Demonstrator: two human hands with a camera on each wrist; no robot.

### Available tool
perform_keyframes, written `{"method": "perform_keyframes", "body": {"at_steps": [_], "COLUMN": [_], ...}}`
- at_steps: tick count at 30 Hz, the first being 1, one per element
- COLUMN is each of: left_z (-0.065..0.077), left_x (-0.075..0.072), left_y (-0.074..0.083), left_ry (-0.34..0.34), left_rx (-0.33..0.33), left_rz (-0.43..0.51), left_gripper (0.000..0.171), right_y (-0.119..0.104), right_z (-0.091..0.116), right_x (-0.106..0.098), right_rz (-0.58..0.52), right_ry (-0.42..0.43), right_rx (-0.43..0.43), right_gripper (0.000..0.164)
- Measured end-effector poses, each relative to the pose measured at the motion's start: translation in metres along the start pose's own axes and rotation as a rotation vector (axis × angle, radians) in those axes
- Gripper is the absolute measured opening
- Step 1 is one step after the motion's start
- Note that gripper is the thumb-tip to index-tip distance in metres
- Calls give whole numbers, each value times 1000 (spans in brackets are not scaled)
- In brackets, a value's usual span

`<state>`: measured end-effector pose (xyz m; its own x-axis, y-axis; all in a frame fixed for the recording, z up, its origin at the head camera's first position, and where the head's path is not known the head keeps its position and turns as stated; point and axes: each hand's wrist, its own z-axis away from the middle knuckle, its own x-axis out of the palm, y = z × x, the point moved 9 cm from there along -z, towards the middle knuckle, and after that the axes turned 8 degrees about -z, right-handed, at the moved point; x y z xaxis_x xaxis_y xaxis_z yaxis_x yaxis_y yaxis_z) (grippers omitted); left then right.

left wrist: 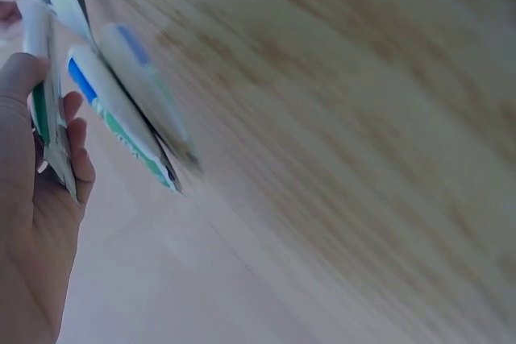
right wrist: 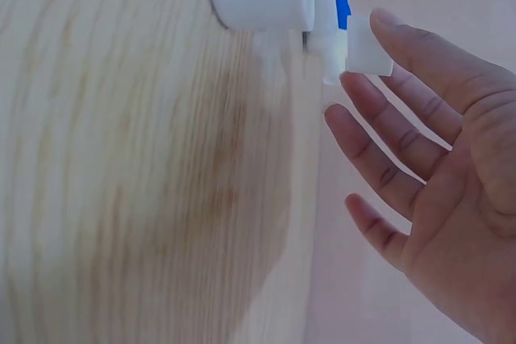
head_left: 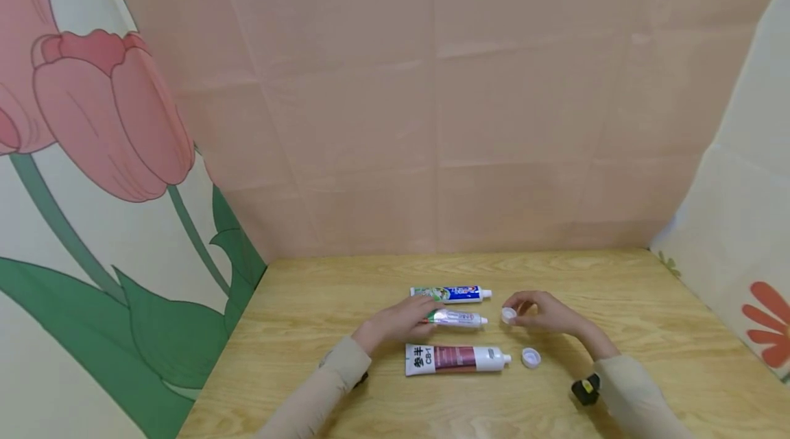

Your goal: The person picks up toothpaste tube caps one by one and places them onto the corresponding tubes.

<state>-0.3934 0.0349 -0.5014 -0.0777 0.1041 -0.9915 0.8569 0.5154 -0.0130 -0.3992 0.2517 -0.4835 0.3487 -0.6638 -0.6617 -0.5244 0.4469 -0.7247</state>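
Nearest lie a big tube (head_left: 457,359) and loose cap (head_left: 531,358); beyond, the left hand (head_left: 400,319) clamps the middle tube (head_left: 459,318), likely steadying it, while the right hand's (head_left: 546,313) fingers pinch another cap (head_left: 509,315) nearby, a blue tube (head_left: 450,294) farthest.

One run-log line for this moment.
left hand: grips middle tube | right hand: pinches white cap, apart from that tube | loose: second cap beside maroon-white tube
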Motion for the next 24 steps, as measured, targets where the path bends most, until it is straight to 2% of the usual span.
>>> {"method": "perform_keyframes", "body": {"at_steps": [3, 9, 17, 24], "left_z": [2, 5, 12, 12], "left_x": [-4, -12, -20, -23], "left_y": [-1, 0, 7, 9], "left_ry": [23, 65, 108, 124], "left_rx": [4, 15, 14, -1], "left_rz": [-6, -12, -9, 0], "left_gripper": [48, 47, 46, 47], "right_y": [12, 1, -6, -19], "right_z": [-2, -4, 3, 2], "right_x": [1, 3, 11, 13], "right_rz": [25, 30, 34, 26], "right_ry": [11, 18, 44, 79], "right_rx": [-11, -36, -2, -66], "right_gripper": [26, 24, 25, 26]}}
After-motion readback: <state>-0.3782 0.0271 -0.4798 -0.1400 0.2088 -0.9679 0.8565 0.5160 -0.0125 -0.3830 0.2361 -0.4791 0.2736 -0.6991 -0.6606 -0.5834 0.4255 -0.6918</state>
